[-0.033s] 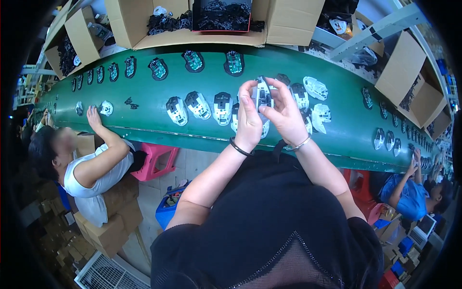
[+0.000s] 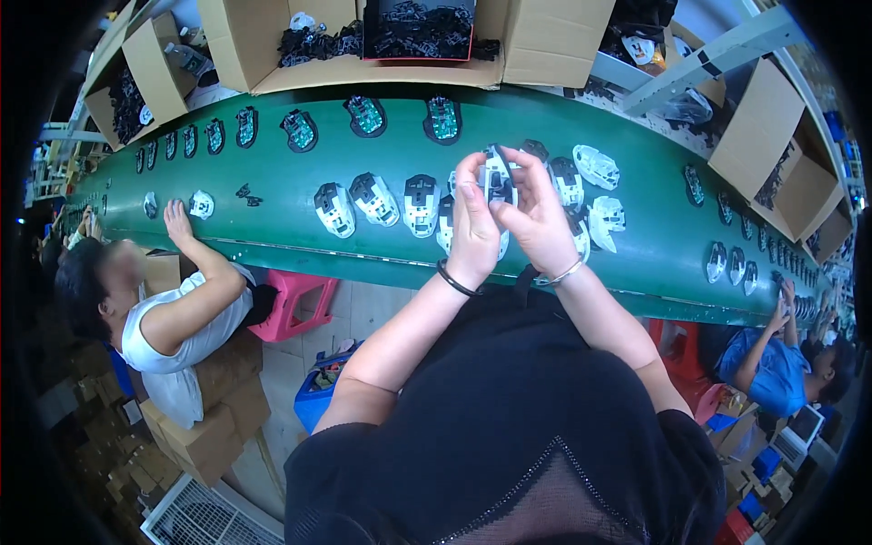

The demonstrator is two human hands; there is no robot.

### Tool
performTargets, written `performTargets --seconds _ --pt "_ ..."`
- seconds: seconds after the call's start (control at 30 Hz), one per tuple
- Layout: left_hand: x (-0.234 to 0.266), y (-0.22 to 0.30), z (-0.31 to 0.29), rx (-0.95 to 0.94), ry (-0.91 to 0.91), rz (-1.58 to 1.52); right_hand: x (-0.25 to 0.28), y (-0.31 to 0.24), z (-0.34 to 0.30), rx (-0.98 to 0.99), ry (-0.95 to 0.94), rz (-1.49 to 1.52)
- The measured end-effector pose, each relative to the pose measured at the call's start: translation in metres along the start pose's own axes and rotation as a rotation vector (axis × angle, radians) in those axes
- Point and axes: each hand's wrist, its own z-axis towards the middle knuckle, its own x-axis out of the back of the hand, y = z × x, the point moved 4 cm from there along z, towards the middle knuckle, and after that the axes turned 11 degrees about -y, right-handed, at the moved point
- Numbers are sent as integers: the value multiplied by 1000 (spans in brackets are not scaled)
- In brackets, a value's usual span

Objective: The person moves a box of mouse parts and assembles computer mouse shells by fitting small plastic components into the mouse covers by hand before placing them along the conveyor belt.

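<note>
Above the green bench, both hands hold a white-and-black computer mouse shell, turned on edge with its inner side partly showing. My left hand grips it along the left with fingers bent round it. On the other side my right hand presses its thumb near the lower end, fingers curled over the far edge. More white-and-black mouse shells lie close by, one left of my hands and another to the right. Two plain white shells, one being the upper shell, rest farther right. My hands hide some shells beneath them.
Mouse bases with green circuit boards line the far side of the green bench. Behind stands a cardboard box with small black parts. Co-workers sit at left, one in a white top, and at right in blue.
</note>
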Motion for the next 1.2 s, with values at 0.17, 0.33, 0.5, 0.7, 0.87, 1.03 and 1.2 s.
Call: performTargets --seconds 0.17,0.33,0.5,0.7,0.87,1.03,1.2 --pt "0 -13 0 115 10 -274 2 11 4 -65 8 55" --pt "10 -20 2 125 -5 -130 3 13 11 -75 -28 83" --pt "38 -41 -10 448 -41 -684 0 34 22 -205 -114 175" --pt "107 -63 -27 393 105 -1085 -37 25 116 11 -414 -478" --pt "169 -57 -36 312 303 -983 -87 41 275 293 -366 -1058" --pt "204 -41 -48 237 323 -1123 -126 103 413 65 -237 -1790" --pt "233 -43 -36 147 417 -1148 -103 133 466 -216 -122 -1775"
